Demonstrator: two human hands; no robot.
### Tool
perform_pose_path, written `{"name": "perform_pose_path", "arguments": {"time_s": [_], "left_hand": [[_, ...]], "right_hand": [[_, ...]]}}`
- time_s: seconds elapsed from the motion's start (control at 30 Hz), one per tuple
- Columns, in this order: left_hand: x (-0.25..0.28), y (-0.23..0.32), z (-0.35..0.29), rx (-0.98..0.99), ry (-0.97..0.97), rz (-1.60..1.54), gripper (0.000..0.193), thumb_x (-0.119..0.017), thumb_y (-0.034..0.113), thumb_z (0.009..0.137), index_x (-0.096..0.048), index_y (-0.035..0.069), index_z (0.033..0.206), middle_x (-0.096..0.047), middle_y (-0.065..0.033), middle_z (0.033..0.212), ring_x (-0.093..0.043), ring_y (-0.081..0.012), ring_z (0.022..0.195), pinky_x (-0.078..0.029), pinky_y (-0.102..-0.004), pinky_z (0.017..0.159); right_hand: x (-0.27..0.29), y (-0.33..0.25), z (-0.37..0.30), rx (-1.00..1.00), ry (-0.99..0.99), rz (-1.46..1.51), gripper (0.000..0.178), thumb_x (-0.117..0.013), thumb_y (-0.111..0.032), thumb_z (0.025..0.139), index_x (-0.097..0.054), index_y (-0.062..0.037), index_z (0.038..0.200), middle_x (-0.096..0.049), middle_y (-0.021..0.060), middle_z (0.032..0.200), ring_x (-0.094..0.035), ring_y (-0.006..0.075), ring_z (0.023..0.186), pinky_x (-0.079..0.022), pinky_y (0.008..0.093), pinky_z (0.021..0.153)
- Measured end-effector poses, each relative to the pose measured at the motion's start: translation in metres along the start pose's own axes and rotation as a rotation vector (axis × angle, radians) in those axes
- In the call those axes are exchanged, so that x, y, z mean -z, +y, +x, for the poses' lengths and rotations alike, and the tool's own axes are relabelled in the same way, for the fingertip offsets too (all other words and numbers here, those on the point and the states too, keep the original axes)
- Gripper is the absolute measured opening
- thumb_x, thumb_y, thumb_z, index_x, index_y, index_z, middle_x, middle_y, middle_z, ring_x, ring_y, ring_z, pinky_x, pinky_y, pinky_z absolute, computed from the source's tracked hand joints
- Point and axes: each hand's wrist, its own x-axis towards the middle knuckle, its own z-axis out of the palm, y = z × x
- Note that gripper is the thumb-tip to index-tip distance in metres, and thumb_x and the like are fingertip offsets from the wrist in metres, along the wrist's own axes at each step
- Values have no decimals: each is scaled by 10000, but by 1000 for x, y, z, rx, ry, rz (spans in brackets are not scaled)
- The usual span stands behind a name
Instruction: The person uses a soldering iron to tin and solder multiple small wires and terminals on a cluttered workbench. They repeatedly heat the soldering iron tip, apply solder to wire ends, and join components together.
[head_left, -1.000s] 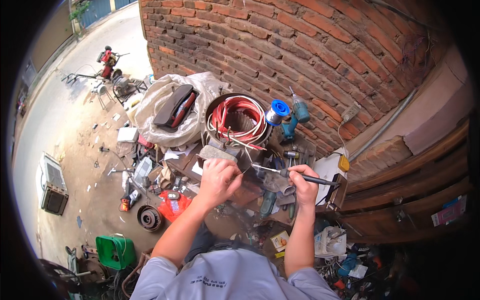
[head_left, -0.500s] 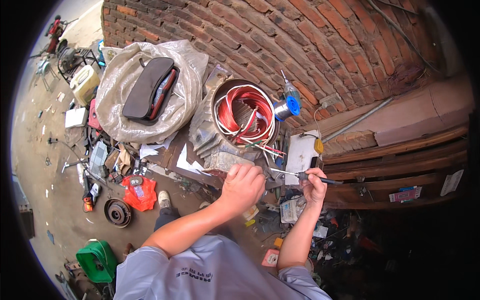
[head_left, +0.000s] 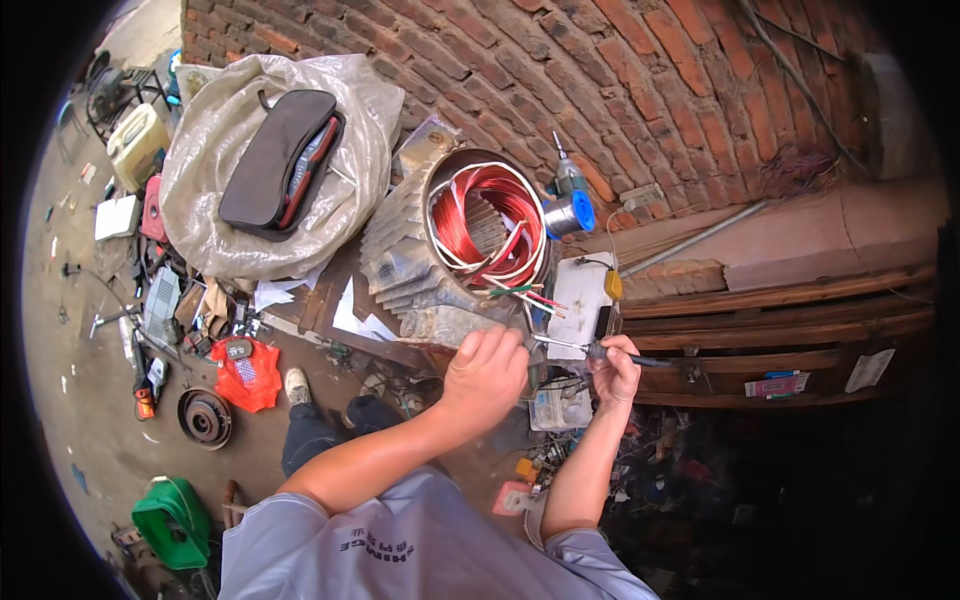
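A finned grey motor housing (head_left: 392,262) lies in front of me with its round end open, showing coils of red winding wire (head_left: 457,228) edged by white sleeving. Several wire ends stick out toward the right. My left hand (head_left: 485,368) is closed against the housing's near side; whatever its fingers hold is hidden. In my right hand (head_left: 614,376) is a slim tool with a dark handle and thin metal shaft, which looks like a soldering iron (head_left: 563,344). Its tip points left, close to my left fingers.
A blue-ended spool of silvery wire (head_left: 568,214) and a power drill (head_left: 568,172) stand beyond the housing, by the brick wall (head_left: 480,80). A dark case (head_left: 280,165) rests on a plastic-wrapped bundle (head_left: 200,215) at left. Tools, a red bag (head_left: 246,382) and a green bucket (head_left: 165,530) litter the floor.
The view has shifted slightly, so most things sit further left. Both hands keep nearly the same pose, and the iron stays in my right hand near my left fingers.
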Motion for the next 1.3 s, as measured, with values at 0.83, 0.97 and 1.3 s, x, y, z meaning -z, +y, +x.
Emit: {"name": "perform_pose_path", "arguments": {"time_s": [0.83,0.97,1.3], "left_hand": [[0,0,1,-4,9,21,139,-638,180,767,-633,80,864,-634,-89,1052,-602,-244,1075,-367,-360,993],[-1,0,1,-5,31,27,132,-637,180,762,-630,84,854,-624,-79,1026,-602,-237,1062,-363,-355,981],[-2,2,-1,25,-16,39,158,-714,172,771,-632,105,888,-644,-59,1101,-599,-223,1069,-367,-372,949]], "right_hand": [[13,4,5,8,-52,38,158,-653,-91,919,-672,21,1030,-696,156,795,-637,225,647,-517,376,615],[14,5,4,1,-32,41,159,-654,-94,922,-673,21,1029,-686,149,773,-629,228,636,-516,378,615],[13,4,5,7,-48,29,156,-665,-96,916,-670,15,1026,-683,145,784,-625,219,640,-509,371,611]]}}
